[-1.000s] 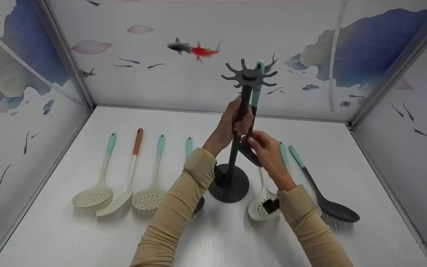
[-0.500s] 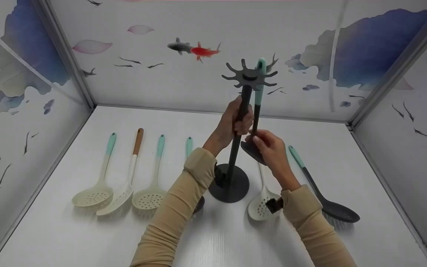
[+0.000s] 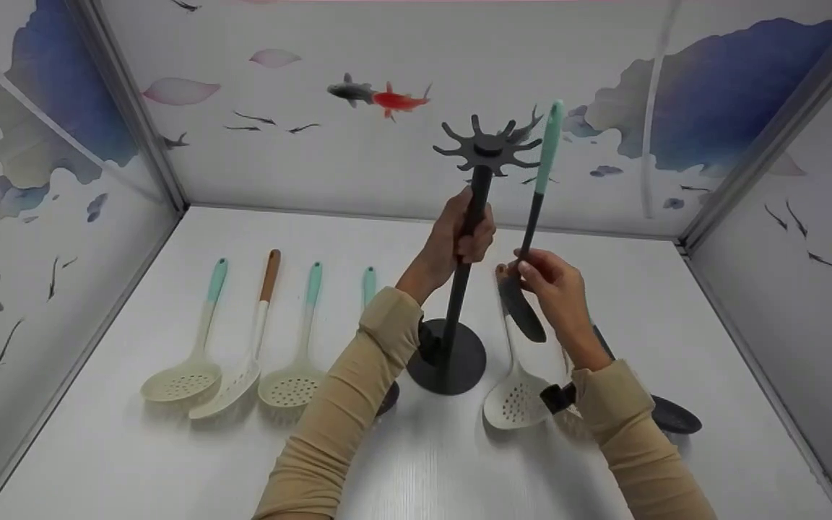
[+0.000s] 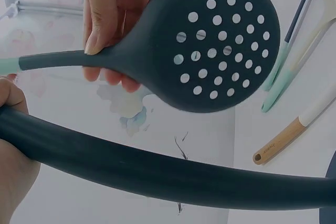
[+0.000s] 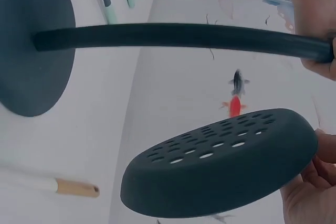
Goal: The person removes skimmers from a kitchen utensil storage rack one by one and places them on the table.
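Observation:
My left hand (image 3: 452,242) grips the pole (image 3: 457,303) of a black utensil stand, which stands upright on its round base (image 3: 427,375). At its top is a ring of curved hooks (image 3: 487,148). Right of the pole, my right hand (image 3: 559,289) pinches a black skimmer (image 3: 523,310) by the neck just above its head. Its mint handle (image 3: 549,148) points up, right of the hooks and apart from them. Many holes show in the skimmer head (image 4: 157,30) in the left wrist view. From the right wrist, the head (image 5: 210,190) appears edge-on beside the pole (image 5: 157,36).
Left on the white table lie two cream skimmers (image 3: 178,386) and a white slotted utensil with a brown handle (image 3: 269,278). My left sleeve partly covers a mint-handled one (image 3: 369,282). A white slotted turner (image 3: 513,404) and dark-headed utensil (image 3: 678,417) lie right. Printed walls surround the table.
My right hand has moved right with the skimmer. Its handle, earlier up against the hooks, now stands apart from them. My left hand keeps its grip on the pole.

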Demonstrator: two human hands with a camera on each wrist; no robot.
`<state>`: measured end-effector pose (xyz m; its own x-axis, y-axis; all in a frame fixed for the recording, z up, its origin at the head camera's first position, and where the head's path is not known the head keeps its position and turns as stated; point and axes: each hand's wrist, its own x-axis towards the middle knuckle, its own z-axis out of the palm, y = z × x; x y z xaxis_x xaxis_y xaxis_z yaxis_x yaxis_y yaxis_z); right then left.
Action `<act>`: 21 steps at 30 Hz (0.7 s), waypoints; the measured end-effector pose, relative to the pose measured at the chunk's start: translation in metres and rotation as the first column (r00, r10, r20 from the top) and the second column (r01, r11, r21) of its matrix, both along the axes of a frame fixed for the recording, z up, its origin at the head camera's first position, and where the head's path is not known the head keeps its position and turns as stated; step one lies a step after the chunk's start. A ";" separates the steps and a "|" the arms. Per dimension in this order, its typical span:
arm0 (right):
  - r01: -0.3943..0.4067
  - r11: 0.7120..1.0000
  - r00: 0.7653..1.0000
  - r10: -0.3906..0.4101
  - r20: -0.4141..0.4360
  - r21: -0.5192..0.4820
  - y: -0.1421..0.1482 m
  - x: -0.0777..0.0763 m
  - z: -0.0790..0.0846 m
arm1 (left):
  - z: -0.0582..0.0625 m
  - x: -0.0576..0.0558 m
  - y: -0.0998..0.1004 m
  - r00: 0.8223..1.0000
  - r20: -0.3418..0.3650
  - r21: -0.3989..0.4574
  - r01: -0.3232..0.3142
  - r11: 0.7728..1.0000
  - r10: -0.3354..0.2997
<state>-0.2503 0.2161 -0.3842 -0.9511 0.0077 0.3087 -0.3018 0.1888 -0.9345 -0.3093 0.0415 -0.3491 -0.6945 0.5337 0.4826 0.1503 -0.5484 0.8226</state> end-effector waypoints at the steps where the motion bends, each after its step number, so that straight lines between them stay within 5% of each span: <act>1: 0.015 1.000 1.000 -0.015 0.002 0.018 0.005 0.000 0.001 | 0.000 0.000 0.000 1.000 -0.003 -0.001 -0.003 1.000 0.003; 10: 0.167 0.971 0.986 -0.170 0.003 0.170 0.058 0.008 -0.002 | 0.000 0.000 0.000 1.000 -0.005 -0.010 -0.018 1.000 0.018; 16: 0.312 0.868 0.941 -0.340 0.003 0.385 0.099 0.011 -0.012 | 0.000 0.000 0.000 1.000 -0.008 -0.008 -0.019 1.000 0.019; 21: 0.411 0.792 0.888 -0.459 -0.003 0.451 0.139 0.012 -0.024 | 0.000 -0.001 0.000 1.000 -0.016 -0.009 -0.014 1.000 0.014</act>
<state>-0.2381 0.3552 -0.4080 -0.9049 0.3188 0.2819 0.0009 0.6638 -0.7479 -0.3099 0.0415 -0.3493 -0.6939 0.5285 0.4891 0.1713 -0.5386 0.8250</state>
